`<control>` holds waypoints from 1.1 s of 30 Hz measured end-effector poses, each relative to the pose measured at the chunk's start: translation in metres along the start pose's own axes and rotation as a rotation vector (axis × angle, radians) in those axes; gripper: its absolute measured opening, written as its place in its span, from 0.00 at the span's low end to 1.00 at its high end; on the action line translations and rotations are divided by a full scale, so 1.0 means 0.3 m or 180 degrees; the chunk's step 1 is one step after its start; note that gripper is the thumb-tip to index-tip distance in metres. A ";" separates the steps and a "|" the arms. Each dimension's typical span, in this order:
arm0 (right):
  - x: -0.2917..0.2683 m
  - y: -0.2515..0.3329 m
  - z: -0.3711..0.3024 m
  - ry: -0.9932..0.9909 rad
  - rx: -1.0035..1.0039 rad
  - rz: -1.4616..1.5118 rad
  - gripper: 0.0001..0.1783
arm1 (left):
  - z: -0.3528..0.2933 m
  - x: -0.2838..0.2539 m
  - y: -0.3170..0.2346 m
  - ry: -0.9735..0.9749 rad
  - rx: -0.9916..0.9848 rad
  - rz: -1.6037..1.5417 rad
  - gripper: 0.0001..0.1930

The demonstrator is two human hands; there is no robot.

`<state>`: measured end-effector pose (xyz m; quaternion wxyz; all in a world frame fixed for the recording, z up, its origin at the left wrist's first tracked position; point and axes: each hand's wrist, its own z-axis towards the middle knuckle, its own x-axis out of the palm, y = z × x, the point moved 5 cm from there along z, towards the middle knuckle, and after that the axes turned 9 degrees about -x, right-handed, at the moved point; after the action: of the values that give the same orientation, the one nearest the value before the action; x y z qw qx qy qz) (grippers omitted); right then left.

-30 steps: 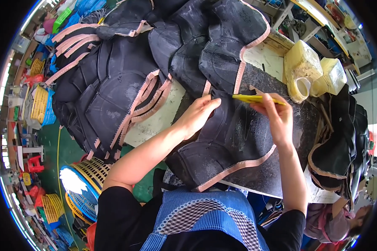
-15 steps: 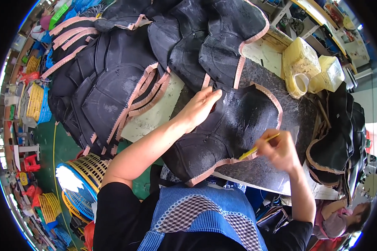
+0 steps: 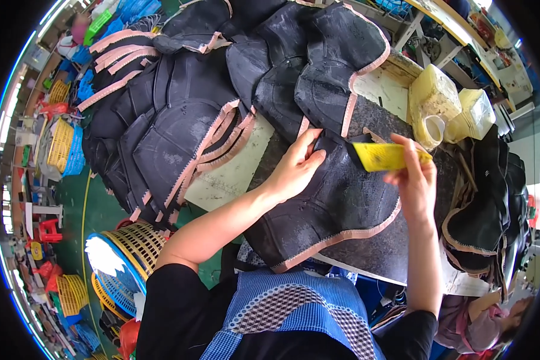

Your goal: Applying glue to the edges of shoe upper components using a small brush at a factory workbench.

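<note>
Black panel (image 3: pixel 342 195) lies right in front of the person, over the dark mottled slab (image 3: pixel 369 255) on the tabletop (image 3: pixel 222 187), pink edging (image 3: pixel 342 239) along its near curve. Left hand (image 3: pixel 293 169) pinches the panel's upper edge, thumb against fingers; right hand (image 3: pixel 416 177) pinches a flat yellow scraper (image 3: pixel 387 157) by its right end, just above that same edge. Can't tell if the blade touches. My read: step is drawing a thin coat over the panel, given the glossy streaks. To do it well: left hand pins the edge so the sheet can't creep or buckle, thumb clear of the stroke; scraper low and flat, even pressure, long overlapping pulls away from the pinned edge. Ease off over the raised seams or it'll likely skip and leave ridges. Stop at the pink edging, don't smear it. Keep the panel clear of the piled black panels (image 3: pixel 171 141) on the left; wet faces would probably stick. Labels: no readable brand or text on panel or scraper. Dark marks on the scraper could be print or grime, can't tell. Stained tub (image 3: pixel 432 129) at the far right shows no legible label either.
</note>
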<state>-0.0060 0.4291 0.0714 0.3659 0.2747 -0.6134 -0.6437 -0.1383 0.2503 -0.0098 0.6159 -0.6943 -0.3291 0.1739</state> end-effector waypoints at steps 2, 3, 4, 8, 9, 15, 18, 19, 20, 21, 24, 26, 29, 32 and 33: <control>0.083 -0.048 0.024 -0.0012 0.0036 0.0434 0.20 | -0.003 0.008 -0.008 0.0136 0.0099 -0.0236 0.22; 0.111 -0.069 0.026 0.0006 0.0124 0.0395 0.20 | -0.010 0.007 -0.014 0.0263 0.0045 -0.0280 0.23; 0.111 -0.100 0.029 -0.0088 0.0095 0.0164 0.20 | -0.026 0.012 -0.030 0.0270 -0.0085 -0.0383 0.23; 0.083 -0.053 0.015 -0.0273 -0.0408 -0.0375 0.19 | -0.037 0.003 -0.046 0.0116 -0.0342 -0.0505 0.21; 0.102 -0.033 -0.003 -0.0262 -0.0579 -0.0538 0.18 | -0.039 -0.005 -0.043 -0.0038 -0.0526 -0.0449 0.21; 0.201 -0.055 -0.192 0.1134 -0.0752 -0.1485 0.08 | 0.054 0.034 -0.095 0.0870 -0.0455 -0.1864 0.22; 0.184 0.014 -0.191 0.1153 -0.0218 -0.1322 0.08 | 0.085 0.061 -0.113 0.0995 -0.0260 -0.1733 0.18; 0.140 0.043 -0.178 0.1116 -0.0227 -0.1235 0.11 | 0.094 0.067 -0.145 0.1008 -0.0200 -0.1842 0.17; 0.084 0.095 -0.156 0.0656 -0.0284 -0.0986 0.13 | 0.114 0.059 -0.157 0.0930 0.0092 -0.1746 0.17; 0.022 0.154 -0.109 0.0265 -0.0785 -0.0771 0.16 | 0.125 0.038 -0.177 0.0887 0.0375 -0.1472 0.17; -0.229 0.327 0.027 -0.1131 -0.1391 -0.1838 0.18 | 0.117 -0.039 -0.200 -0.0291 0.0769 0.1268 0.21; -0.366 0.325 0.122 -0.1181 -0.1296 -0.2450 0.16 | 0.068 -0.069 -0.189 -0.0392 0.1199 0.1855 0.26; -0.459 0.187 0.237 -0.0594 -0.1013 -0.3082 0.16 | -0.072 -0.111 -0.187 -0.0466 0.1007 0.1855 0.29; -0.527 0.026 0.307 -0.0672 -0.0821 -0.2486 0.17 | -0.234 -0.179 -0.148 -0.0700 0.0611 0.2314 0.29; -0.547 0.002 0.309 -0.0761 -0.0735 -0.2501 0.17 | -0.282 -0.189 -0.142 -0.0743 0.0413 0.2462 0.27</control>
<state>0.0149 0.6162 0.0654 0.0474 0.3682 -0.4240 -0.8260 -0.1348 0.1507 0.0375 0.5062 -0.7022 -0.0997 0.4906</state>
